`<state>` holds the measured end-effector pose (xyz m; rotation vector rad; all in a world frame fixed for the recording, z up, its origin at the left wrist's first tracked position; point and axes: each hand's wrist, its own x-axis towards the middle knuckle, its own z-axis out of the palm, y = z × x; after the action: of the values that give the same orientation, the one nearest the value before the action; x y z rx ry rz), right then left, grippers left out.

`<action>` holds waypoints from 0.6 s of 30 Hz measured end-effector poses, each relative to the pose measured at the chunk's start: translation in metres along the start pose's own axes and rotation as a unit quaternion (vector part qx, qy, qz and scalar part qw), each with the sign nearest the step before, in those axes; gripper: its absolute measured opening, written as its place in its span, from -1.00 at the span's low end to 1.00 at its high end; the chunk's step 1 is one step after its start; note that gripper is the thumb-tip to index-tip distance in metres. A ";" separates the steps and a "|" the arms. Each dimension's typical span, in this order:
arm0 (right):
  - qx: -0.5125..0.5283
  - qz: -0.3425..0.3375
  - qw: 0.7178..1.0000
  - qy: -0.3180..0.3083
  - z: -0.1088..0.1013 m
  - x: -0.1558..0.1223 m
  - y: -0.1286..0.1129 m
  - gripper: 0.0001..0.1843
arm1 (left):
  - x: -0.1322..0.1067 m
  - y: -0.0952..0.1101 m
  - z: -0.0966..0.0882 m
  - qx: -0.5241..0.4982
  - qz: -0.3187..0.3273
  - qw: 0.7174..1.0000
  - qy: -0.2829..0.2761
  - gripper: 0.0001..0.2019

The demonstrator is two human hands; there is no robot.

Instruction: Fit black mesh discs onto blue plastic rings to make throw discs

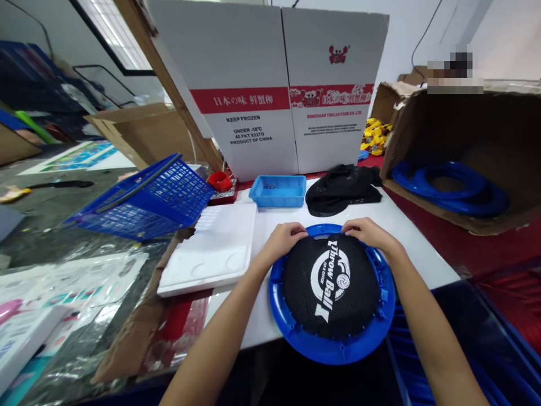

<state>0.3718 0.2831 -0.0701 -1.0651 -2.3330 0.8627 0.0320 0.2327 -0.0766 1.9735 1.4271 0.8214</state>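
A blue plastic ring (pixel 333 347) lies on the white table (pixel 418 248) right in front of me, overhanging the near edge. A black mesh disc (pixel 329 282) printed "Throw Ball" in white is stretched over it. My left hand (pixel 282 237) pinches the mesh at the ring's far left rim, fingers curled. My right hand (pixel 368 232) grips the mesh at the far right rim in the same way. Both forearms reach in from the bottom of the view.
A heap of black mesh (pixel 342 189) and a small blue tray (pixel 278 190) lie behind the ring. A white foam tray (pixel 211 251), a tipped blue basket (pixel 147 197) and a red cup (pixel 220 180) are to the left. White cartons (pixel 274 84) stand behind; a cardboard box (pixel 460 146) of blue rings (pixel 452 186) at right.
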 end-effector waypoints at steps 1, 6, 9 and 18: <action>-0.002 -0.001 1.000 0.000 0.001 0.001 0.000 -0.79 | -0.001 0.002 -0.001 0.018 0.007 1.000 -0.002 -0.73; -0.002 0.009 1.000 0.007 0.004 0.002 0.003 -0.83 | -0.007 0.016 0.000 0.079 0.075 0.994 0.014 -0.74; -0.014 -0.002 1.000 0.009 0.004 0.002 0.002 -0.80 | -0.010 0.021 0.004 0.135 0.142 0.981 0.007 -0.80; -0.054 -0.116 0.991 0.027 0.015 -0.002 -0.027 -0.67 | -0.017 0.028 0.012 0.221 0.172 0.957 -0.070 -0.64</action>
<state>0.3499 0.2625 -0.0626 -0.8264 -2.4213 0.6190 0.0535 0.2081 -0.0661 2.6162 1.2823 0.5130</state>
